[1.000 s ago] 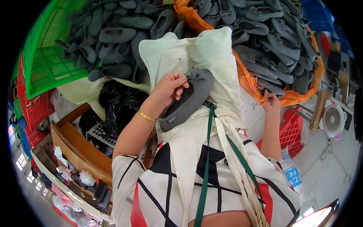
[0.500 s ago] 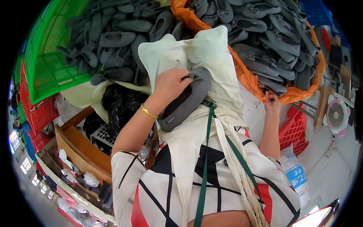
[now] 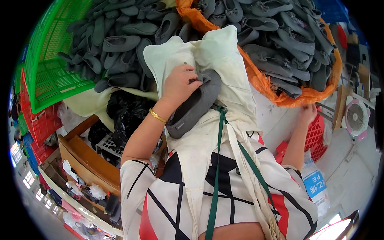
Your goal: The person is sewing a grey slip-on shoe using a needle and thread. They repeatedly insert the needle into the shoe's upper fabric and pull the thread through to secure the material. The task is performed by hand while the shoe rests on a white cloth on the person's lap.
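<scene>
At the centre of the frame her left hand (image 3: 180, 84) closes its fingers on a grey slipper (image 3: 196, 105) against the pale apron (image 3: 224, 68); the right hand (image 3: 309, 113), at the right, pinches the orange sack's rim (image 3: 280, 94). She seems mid-inspection; next would be a steady turn of the slipper.

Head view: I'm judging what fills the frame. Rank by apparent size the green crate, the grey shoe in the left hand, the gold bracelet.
1. green crate
2. grey shoe, held by the left hand; nearer the camera, so real size unsure
3. gold bracelet
</scene>
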Demonstrator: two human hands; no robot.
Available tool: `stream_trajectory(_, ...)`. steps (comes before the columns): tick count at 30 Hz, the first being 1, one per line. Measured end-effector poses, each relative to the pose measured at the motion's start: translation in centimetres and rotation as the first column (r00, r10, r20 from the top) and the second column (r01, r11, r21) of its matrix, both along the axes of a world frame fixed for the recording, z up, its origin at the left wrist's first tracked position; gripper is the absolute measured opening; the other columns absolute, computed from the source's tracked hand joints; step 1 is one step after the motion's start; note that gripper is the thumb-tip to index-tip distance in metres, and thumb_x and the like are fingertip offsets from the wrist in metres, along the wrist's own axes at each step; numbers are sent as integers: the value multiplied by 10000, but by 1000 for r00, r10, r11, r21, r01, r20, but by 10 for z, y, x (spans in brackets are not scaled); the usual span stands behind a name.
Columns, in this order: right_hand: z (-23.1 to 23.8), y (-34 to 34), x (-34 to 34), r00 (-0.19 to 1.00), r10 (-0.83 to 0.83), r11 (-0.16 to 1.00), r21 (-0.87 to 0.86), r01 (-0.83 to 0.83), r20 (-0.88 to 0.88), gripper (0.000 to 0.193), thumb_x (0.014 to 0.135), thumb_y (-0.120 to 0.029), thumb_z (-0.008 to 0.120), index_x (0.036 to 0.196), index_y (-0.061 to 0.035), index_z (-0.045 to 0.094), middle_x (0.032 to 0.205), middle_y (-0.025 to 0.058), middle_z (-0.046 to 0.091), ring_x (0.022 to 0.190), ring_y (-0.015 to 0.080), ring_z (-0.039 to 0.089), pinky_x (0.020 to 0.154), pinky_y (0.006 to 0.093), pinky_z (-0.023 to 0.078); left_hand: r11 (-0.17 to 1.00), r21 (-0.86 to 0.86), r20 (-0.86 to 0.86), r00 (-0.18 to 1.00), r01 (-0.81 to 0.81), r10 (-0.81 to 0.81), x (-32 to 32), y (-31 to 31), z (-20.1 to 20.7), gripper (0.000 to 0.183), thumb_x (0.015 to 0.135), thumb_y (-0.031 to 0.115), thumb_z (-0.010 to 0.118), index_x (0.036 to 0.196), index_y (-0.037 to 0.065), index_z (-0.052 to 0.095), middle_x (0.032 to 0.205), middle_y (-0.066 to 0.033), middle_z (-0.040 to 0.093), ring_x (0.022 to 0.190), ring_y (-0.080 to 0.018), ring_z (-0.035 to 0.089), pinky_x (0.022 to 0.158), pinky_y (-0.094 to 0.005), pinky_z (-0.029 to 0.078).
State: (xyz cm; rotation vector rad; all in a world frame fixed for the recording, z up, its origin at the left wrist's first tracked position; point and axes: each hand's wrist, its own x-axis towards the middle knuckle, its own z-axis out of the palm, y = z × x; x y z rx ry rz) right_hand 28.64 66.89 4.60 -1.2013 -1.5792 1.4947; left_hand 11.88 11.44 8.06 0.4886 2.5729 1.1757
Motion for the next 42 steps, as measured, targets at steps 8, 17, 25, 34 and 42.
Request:
stream_trajectory(8,47,-283,-98,283,735,-79,493,-867,616,171,854,-97,692,1021,-64,673,943,128,631,891,312,621,783,390,512,921,282,393,908,-271,146,6,-2,34,197,893,203,727,893,5,718,867,-47,687,731,-110,599,655,-260,488)
stream_trajectory(17,73,-330,-97,48,912,-164,471,-867,406,131,792,-82,705,884,-81,612,750,88,556,722,297,582,637,403,477,934,180,766,640,-308,64,22,19,34,239,920,273,711,865,40,726,794,-15,710,558,-44,517,491,-196,409)
stream_trajectory(25,63,-340,-124,126,942,9,352,-936,311,41,887,-99,643,923,-88,625,773,90,600,734,314,623,619,392,498,629,336,941,277,-701,-194,16,-1,24,106,952,169,637,924,66,627,729,-2,647,540,-41,517,449,-197,389)
stream_trajectory(34,48,-350,-145,102,811,-170,399,-901,577,41,867,-107,684,906,-99,677,827,93,591,761,299,614,651,368,502,914,270,584,806,-303,95,18,-2,15,102,986,157,613,961,62,639,731,29,614,604,-28,527,505,-194,427)
stream_trajectory(42,33,-365,-142,154,976,78,409,-909,155,61,890,-138,690,906,-96,648,844,69,631,710,242,627,609,328,500,847,296,773,632,-442,60,19,-2,7,122,957,151,648,993,38,675,790,15,649,669,-56,579,600,-206,481)
